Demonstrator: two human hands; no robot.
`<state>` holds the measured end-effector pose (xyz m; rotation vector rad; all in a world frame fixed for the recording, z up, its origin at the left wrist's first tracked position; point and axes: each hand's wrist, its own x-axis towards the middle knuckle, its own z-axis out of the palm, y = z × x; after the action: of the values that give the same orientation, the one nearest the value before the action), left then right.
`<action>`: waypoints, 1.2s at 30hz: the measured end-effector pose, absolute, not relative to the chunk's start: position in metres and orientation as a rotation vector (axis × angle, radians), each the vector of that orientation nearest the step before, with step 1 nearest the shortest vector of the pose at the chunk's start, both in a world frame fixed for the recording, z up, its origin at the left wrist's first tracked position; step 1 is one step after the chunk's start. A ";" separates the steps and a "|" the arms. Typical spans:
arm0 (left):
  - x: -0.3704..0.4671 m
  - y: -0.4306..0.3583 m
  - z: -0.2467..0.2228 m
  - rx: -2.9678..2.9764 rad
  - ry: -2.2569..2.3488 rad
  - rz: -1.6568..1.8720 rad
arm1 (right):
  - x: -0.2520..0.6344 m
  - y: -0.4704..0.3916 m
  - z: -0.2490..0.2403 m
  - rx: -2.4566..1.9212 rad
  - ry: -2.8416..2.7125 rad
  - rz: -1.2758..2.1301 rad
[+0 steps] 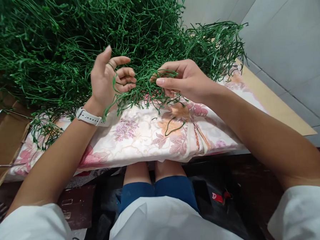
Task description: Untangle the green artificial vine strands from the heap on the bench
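Note:
A large heap of thin green plastic-looking stems [72,42] with small forked tips lies in front of me. My left hand [106,74], a white watch on its wrist, is raised at the front of the heap. Its palm faces right, the fingers are apart and slightly curled, and a green strand hangs across the palm. To the right, my right hand [186,79] is closed in a pinch, with thumb and index finger on a few thin green stems [169,73]. Its other fingers are partly hidden. One loose bent stem [173,128] lies on the floral cloth [147,145] below.
A cardboard box [8,138] with a metal rod stands at the left. A tan board [277,103] sticks out at the right, beside the tiled wall [295,45]. Some stems [46,129] spill over the cloth's left side. My legs are under the table edge.

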<state>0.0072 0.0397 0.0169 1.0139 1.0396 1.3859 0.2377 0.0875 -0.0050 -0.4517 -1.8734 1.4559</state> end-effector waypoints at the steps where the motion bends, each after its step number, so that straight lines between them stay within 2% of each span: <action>1: 0.005 0.039 0.018 0.996 1.017 1.445 | 0.238 0.089 -0.005 -0.454 -1.854 1.470; 10: 0.000 0.036 0.025 0.963 0.946 1.663 | 0.238 0.091 -0.004 -0.362 -1.772 1.493; 13: 0.003 0.038 0.024 1.039 1.168 1.797 | 0.236 0.088 -0.003 -0.359 -1.785 1.471; 16: 0.009 0.030 0.022 1.456 1.493 1.894 | 0.234 0.087 -0.004 -0.377 -1.787 1.452; 20: 0.019 0.012 0.018 1.930 1.311 1.546 | 0.233 0.088 -0.006 -0.401 -1.797 1.425; 24: 0.027 0.009 0.010 1.860 1.119 1.191 | 0.234 0.087 -0.005 -0.394 -1.794 1.435; 30: 0.025 0.020 0.002 1.804 1.092 1.274 | 0.234 0.092 -0.010 -0.401 -1.748 1.464; 36: 0.018 0.037 -0.006 1.923 0.864 1.402 | 0.234 0.095 -0.014 -0.328 -1.750 1.511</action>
<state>0.0179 0.0366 -0.0064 1.9235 0.8636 1.4023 0.2343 0.0951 -0.0143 -0.3283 -1.7497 1.5109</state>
